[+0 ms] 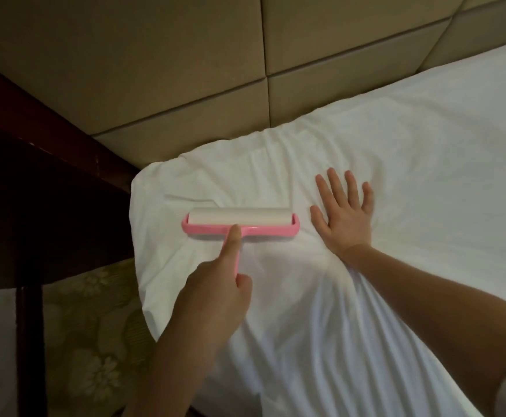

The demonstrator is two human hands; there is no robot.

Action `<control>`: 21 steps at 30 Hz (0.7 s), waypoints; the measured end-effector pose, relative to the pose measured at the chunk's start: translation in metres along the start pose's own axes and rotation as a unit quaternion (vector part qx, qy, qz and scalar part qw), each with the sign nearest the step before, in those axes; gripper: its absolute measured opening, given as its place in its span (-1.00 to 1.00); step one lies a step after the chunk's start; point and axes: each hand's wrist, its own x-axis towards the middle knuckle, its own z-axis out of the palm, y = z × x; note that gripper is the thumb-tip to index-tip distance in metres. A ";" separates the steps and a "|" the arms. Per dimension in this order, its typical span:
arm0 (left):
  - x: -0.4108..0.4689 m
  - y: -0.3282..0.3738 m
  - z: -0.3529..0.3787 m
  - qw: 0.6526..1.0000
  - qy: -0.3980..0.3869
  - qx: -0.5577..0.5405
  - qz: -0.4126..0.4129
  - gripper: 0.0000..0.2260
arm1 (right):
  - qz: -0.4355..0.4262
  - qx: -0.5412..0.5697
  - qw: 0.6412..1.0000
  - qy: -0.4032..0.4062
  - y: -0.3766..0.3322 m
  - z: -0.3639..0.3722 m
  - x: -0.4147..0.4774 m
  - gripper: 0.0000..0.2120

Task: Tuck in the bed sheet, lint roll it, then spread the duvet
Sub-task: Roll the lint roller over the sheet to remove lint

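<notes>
A: The left grip (212,296) is curled round the pink handle of the lint roller (239,219), forefinger laid straight along it up to the frame.

B: And the roller itself?

A: It's down on the white bed sheet (426,145), near the mattress corner by the padded headboard (185,55). Its long axis runs left to right, and the handle points back at the person.

B: The right grip (345,212)?

A: Flat, fingers spread, holding nothing, pressing the sheet just beside the roller's right end. I'd expect a stroke along the handle, towards the creases.

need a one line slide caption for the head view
Left hand grips a pink lint roller on the white bed sheet while the right hand presses flat beside it.
</notes>
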 end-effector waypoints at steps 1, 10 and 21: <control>0.001 -0.002 0.003 1.000 0.006 -0.012 0.005 -0.37 | 0.002 -0.004 1.000 0.002 0.000 -0.001 -0.001 -0.39; 0.059 0.022 -0.017 0.991 0.106 -0.064 0.045 -0.43 | 0.035 0.091 0.995 0.011 -0.006 -0.042 -0.011 -0.47; 0.024 0.101 0.060 0.992 0.091 0.071 0.048 -0.40 | 0.080 0.034 0.996 0.018 0.092 -0.039 -0.031 -0.30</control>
